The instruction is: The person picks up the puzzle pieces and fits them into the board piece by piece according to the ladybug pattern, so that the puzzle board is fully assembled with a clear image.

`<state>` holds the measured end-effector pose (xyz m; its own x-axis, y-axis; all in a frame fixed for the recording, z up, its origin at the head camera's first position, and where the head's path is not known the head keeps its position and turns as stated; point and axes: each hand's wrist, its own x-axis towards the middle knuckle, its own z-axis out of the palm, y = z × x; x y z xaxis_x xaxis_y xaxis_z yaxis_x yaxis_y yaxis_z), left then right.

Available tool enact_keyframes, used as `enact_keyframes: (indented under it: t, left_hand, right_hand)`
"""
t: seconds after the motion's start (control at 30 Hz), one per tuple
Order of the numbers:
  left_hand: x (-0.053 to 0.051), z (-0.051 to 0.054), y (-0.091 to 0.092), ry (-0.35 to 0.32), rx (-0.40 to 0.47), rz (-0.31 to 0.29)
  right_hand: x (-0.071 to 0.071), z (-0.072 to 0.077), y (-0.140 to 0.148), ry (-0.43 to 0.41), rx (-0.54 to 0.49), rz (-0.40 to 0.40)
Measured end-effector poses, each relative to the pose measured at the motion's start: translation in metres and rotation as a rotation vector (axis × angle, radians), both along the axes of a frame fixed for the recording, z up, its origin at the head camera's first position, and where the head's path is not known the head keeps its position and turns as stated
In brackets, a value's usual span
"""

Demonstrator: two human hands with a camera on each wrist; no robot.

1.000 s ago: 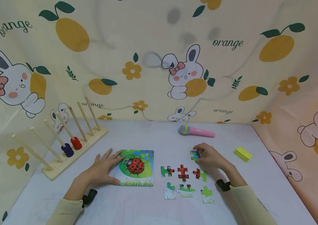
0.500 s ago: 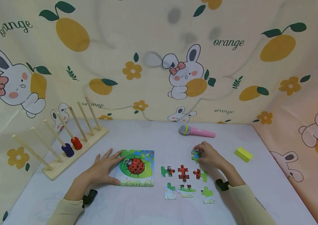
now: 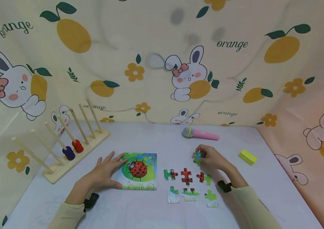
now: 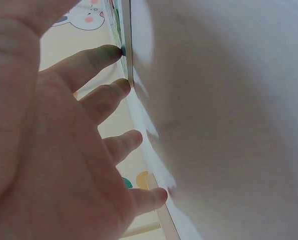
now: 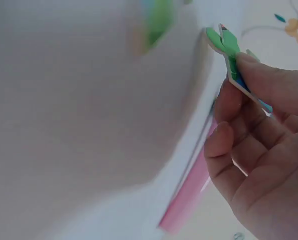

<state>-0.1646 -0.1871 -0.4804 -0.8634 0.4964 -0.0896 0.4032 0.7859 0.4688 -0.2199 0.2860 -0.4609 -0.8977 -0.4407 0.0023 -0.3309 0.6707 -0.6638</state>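
Note:
In the head view, my right hand [image 3: 212, 158] pinches a green and blue jigsaw piece [image 3: 197, 156] between thumb and finger. The right wrist view shows this jigsaw piece [image 5: 231, 55] tilted above the white tabletop. My left hand [image 3: 106, 172] has its fingers spread at the left side of a square ladybug picture board [image 3: 137, 171], the thumb on its lower left corner. Several more jigsaw pieces lie below my right hand, among them a red spotted piece [image 3: 186, 176] in the upper row and a green and white corner piece [image 3: 211, 198] in the lower row.
A pink toy microphone [image 3: 202, 133] lies behind my right hand. Off to the right is a yellow block [image 3: 247, 157]. On the left stands a wooden peg rack [image 3: 64, 161] with blue rings [image 3: 68, 153] and red rings [image 3: 77, 146]. A printed cloth [image 3: 156, 41] hangs behind the table.
My right hand has shifted slightly left with the jigsaw piece, which has turned a little in the fingers. My left hand and the board have stayed in place.

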Motion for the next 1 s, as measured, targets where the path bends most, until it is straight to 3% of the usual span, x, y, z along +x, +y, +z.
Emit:
enact_keyframes:
  t: [0.13,0.33,0.47,0.67,1.0]
  left_hand:
    - [0.0,0.0,0.002,0.002,-0.007,-0.003]
    - [-0.002,-0.002,0.002,0.011,-0.003,-0.007]
    - [-0.002,-0.003,0.001,0.002,0.001,-0.007]
    - [-0.001,-0.004,-0.001,0.0,0.018,-0.007]
    - [-0.002,-0.004,-0.001,0.01,0.012,-0.011]
  right_hand:
    - [-0.004,0.004,-0.019,-0.002,-0.069,0.071]
    - [-0.009,0.004,-0.071,0.016,-0.218,0.221]
    - [-0.012,0.001,-0.111,0.003,-0.211,0.277]
    - [-0.01,-0.005,-0.157,-0.079,-0.079,0.274]
    - [-0.008,-0.011,-0.183,-0.023,-0.019,0.181]
